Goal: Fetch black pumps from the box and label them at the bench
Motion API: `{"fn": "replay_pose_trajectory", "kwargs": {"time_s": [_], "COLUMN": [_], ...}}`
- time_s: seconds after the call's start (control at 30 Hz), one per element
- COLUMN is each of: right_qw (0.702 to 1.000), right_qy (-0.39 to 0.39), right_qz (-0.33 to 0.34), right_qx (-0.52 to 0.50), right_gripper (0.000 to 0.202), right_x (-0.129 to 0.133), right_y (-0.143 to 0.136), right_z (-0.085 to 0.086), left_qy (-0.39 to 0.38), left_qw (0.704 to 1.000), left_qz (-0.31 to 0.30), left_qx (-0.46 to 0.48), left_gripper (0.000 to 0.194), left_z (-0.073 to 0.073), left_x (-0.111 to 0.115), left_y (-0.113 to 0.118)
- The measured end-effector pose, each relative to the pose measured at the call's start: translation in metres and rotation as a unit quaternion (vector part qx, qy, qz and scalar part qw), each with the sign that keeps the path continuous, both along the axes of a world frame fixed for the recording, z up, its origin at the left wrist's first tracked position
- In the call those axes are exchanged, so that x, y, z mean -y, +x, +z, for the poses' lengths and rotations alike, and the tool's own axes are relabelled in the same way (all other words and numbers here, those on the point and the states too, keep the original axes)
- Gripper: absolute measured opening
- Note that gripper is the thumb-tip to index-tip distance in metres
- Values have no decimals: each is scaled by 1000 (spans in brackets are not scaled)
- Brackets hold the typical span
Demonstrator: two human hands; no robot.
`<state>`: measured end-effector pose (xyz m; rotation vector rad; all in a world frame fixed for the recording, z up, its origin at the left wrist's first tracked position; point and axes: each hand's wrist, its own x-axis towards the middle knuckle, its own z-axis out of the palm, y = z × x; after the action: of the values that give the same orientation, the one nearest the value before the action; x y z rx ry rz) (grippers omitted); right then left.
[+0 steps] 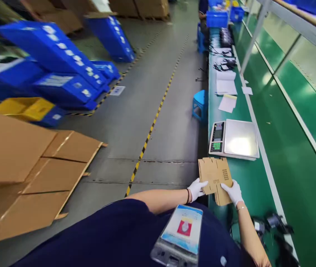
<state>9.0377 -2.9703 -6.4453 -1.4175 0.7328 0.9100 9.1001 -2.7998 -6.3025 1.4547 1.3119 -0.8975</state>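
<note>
On the far left we see flattened brown cardboard sheets [35,174] lying on the grey floor, with blue crates [55,63] and a yellow bin [24,108] stacked behind them, and a yellow-and-black floor line [152,126] running up the aisle. Moving right, our left hand [196,189], in a white glove, is closed on the left edge of a small stack of flat die-cut carton blanks [215,178], fingers curled over the cardboard. The stack sits at the near edge of the green workbench [247,178], tilted a little and just in front of a digital weighing scale [234,139]. Our right hand [233,192], also gloved, clamps the lower right corner of the same blanks, thumb on top. We judge that we are squaring up or picking off the flat blanks, with both hands steadying the pile; the next move seems to call for separating one blank from the rest without letting the others slide off the bench edge. A badge holder [181,233] hangs at our chest. Farther along the bench lie loose papers [226,87] and a blue stool [200,105] stands beside it, while dark cables [275,226] lie near our right forearm.
</note>
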Motion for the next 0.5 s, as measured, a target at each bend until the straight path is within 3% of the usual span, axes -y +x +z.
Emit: {"fn": "replay_pose_trajectory", "kwargs": {"time_s": [0.17,0.27,0.4,0.5], "right_qw": [990,971,927,889], "right_qy": [-13,-6,-69,-145], "right_qz": [-137,-236,-368,-435], "right_qx": [7,28,14,2], "right_gripper": [85,86,105,128], "right_x": [15,21,30,42], "right_y": [-29,-44,-44,-29], "right_z": [22,40,58,62], "left_qy": [-69,-108,-129,-148], "left_qw": [997,974,874,815], "left_qz": [-46,-190,-458,-553], "left_qx": [5,60,100,88], "left_gripper": [56,61,49,45], "left_z": [-1,1,-13,-33], "left_x": [-5,-5,2,21], "left_y": [2,11,42,64]}}
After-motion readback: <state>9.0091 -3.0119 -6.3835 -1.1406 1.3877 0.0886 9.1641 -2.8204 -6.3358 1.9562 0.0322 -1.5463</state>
